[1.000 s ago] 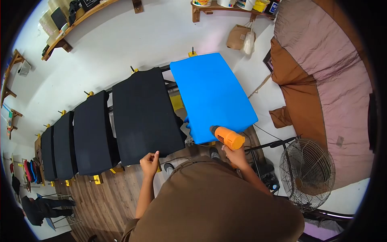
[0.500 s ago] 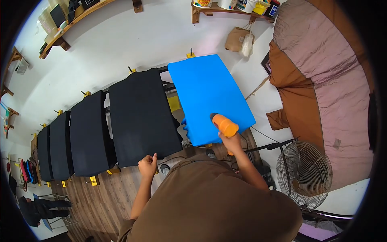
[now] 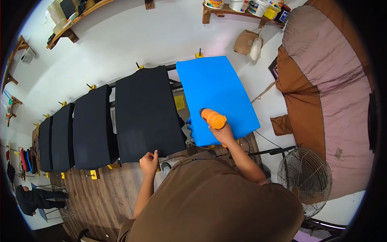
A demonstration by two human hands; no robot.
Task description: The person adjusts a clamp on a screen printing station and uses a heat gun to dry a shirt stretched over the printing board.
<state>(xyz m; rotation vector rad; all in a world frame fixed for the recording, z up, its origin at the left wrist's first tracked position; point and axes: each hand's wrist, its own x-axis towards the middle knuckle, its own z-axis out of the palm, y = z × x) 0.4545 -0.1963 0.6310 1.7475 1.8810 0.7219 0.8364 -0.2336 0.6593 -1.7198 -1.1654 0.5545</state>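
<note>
A white wall (image 3: pixel 177 36) curves behind the scene, with a brown and pink curtain (image 3: pixel 346 105) hanging at the right and a wooden floor (image 3: pixel 107 193) below. Four black cloths (image 3: pixel 147 115) lie spread in a row stretching off to the left, and a blue cloth (image 3: pixel 215 86) lies spread at the row's right end, apart from the nearest black one. A fan (image 3: pixel 305 177) stands to the right of the wearer; far off at the left is another person (image 3: pixel 28 199). Tubs (image 3: pixel 258 7) sit on a high shelf, a bag (image 3: pixel 243 42) hanging below. The right hand (image 3: pixel 223 133) grasps an orange heat gun (image 3: pixel 215 119) over the near left part of the blue cloth. The left hand (image 3: pixel 149 162) is loosely clenched, thumb up, at the nearest black cloth's near edge; I cannot tell whether they touch.
</note>
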